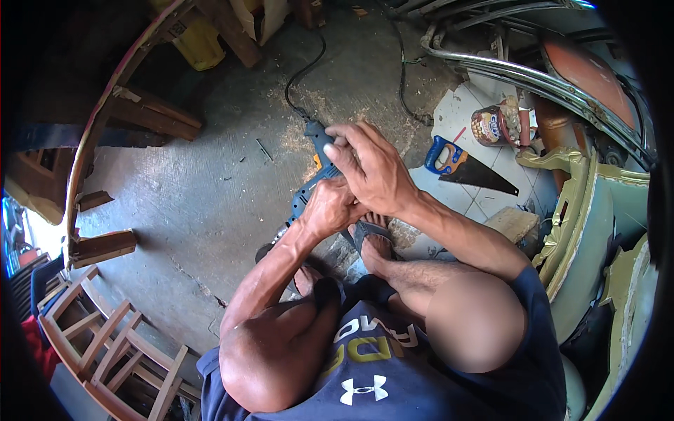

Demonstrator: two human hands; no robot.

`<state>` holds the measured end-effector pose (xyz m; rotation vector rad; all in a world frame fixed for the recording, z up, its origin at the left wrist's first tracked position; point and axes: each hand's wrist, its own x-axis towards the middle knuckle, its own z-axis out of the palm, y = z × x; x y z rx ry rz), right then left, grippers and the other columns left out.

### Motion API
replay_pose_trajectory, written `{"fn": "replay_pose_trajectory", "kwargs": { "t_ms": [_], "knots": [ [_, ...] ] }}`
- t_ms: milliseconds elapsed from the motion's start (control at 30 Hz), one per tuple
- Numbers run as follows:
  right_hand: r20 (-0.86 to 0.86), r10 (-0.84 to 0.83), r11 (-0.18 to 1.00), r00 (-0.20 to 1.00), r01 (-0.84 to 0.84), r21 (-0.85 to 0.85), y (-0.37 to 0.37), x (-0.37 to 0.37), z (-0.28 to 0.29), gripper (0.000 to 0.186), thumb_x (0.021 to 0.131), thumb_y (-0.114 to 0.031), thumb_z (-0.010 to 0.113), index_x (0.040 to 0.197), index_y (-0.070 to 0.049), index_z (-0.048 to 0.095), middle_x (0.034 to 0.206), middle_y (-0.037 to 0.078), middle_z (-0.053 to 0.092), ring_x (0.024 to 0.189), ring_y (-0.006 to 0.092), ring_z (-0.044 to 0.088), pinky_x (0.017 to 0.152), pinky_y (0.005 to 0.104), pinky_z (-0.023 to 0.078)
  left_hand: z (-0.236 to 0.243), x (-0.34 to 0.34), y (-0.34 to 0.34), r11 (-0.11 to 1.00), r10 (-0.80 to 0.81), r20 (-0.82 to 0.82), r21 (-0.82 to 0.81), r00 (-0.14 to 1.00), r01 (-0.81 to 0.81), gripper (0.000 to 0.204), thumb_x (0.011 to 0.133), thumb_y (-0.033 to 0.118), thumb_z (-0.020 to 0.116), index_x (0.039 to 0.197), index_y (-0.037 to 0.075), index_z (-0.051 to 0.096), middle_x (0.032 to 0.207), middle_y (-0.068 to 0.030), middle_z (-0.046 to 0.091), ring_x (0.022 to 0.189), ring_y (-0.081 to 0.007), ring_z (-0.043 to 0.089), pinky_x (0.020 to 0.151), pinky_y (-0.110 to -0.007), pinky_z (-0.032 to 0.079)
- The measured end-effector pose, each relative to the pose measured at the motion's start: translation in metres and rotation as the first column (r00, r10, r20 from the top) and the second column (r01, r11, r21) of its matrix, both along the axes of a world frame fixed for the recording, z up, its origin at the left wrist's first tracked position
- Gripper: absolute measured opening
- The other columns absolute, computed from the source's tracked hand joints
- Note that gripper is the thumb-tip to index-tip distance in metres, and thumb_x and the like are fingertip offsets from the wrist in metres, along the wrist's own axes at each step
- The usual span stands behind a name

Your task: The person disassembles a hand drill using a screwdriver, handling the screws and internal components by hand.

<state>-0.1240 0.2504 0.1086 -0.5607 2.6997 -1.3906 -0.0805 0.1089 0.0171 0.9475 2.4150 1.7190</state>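
A blue power drill with a black cord lies between my feet on the concrete floor, its chuck end toward me. My left hand is closed beside the drill's body, around something I cannot make out. My right hand is just above it, fingers curled over the drill's rear end; whatever is in them is hidden. A handsaw with a blue handle lies on white tiles to the right. A small metal rod lies left of the drill.
A red-labelled container sits beside stacked metal chair frames. Gold-trimmed pale green furniture lines the right. Wooden furniture and chair frames crowd the left, with a yellow container behind. A loose cord crosses the back floor.
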Motion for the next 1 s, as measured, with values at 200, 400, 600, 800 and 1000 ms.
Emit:
{"fn": "replay_pose_trajectory", "kwargs": {
  "t_ms": [200,400,600,800,1000],
  "knots": [
    [0.233,0.118,0.756,0.965,-0.239,0.609,0.035,0.020,0.039,0.045,0.100,-0.040,0.063,0.105,0.004,0.060,0.076,0.022,0.069,0.070,0.0430,0.071,0.061,0.0523,0.056,0.011,-0.010,-0.005,0.985,0.168,0.074,-0.039,0.983,-0.165,0.045,0.081,0.021,0.082,0.120,0.004,0.066,0.103,-0.0180,0.073,0.097,-0.0396,0.071,0.081,-0.044,0.058],
    [0.380,0.193,0.698,0.905,-0.399,0.595,0.031,0.015,0.041,0.060,0.103,-0.051,0.052,0.102,0.009,0.060,0.064,0.026,0.065,0.063,0.0451,0.069,0.057,0.0531,0.054,0.014,-0.007,-0.011,0.991,0.133,0.098,-0.043,0.986,-0.129,0.047,0.082,0.029,0.081,0.121,0.007,0.067,0.106,-0.0186,0.073,0.101,-0.0394,0.071,0.086,-0.043,0.058],
    [0.262,0.229,0.712,0.937,-0.345,0.611,0.029,0.018,0.032,0.042,0.096,-0.037,0.065,0.096,0.006,0.065,0.067,0.021,0.068,0.064,0.0383,0.071,0.057,0.0482,0.057,0.020,-0.006,-0.010,0.995,0.100,0.194,-0.028,0.976,-0.096,0.041,0.082,0.020,0.079,0.119,0.006,0.068,0.100,-0.0186,0.073,0.097,-0.0382,0.071,0.083,-0.044,0.058],
    [0.278,0.428,0.593,0.860,-0.499,0.632,0.050,0.032,0.028,0.033,0.092,-0.026,0.066,0.101,0.005,0.060,0.068,0.018,0.068,0.063,0.0374,0.071,0.059,0.0479,0.057,0.014,0.003,-0.010,0.988,-0.066,0.059,-0.137,0.996,0.074,0.025,0.086,0.019,0.075,0.106,0.005,0.069,0.089,-0.0155,0.072,0.085,-0.0353,0.071,0.075,-0.042,0.058],
    [0.465,0.320,0.586,0.826,-0.558,0.588,0.049,0.011,0.057,0.035,0.096,-0.027,0.064,0.104,0.006,0.055,0.075,0.025,0.068,0.073,0.0437,0.071,0.065,0.0505,0.058,0.007,0.006,0.003,0.986,-0.005,0.080,-0.167,0.997,0.018,0.030,0.088,0.022,0.074,0.113,0.006,0.068,0.097,-0.0168,0.072,0.092,-0.0364,0.071,0.080,-0.043,0.058]
  ]
}}
